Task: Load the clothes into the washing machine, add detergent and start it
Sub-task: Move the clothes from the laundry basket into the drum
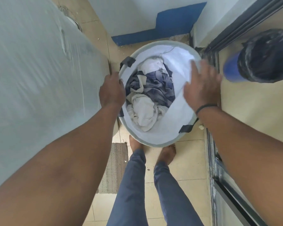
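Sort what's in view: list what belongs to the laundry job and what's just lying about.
Part of the job:
- laundry basket, left hand gripping its rim
- clothes inside it
- right hand, open over the basket's far side
- plastic-covered machine, probably the washer

Just lying about:
- bin with black liner
- floor mat

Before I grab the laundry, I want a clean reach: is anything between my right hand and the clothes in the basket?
Nothing visible. The right hand is open over the basket rim, and the clothes lie uncovered just below.
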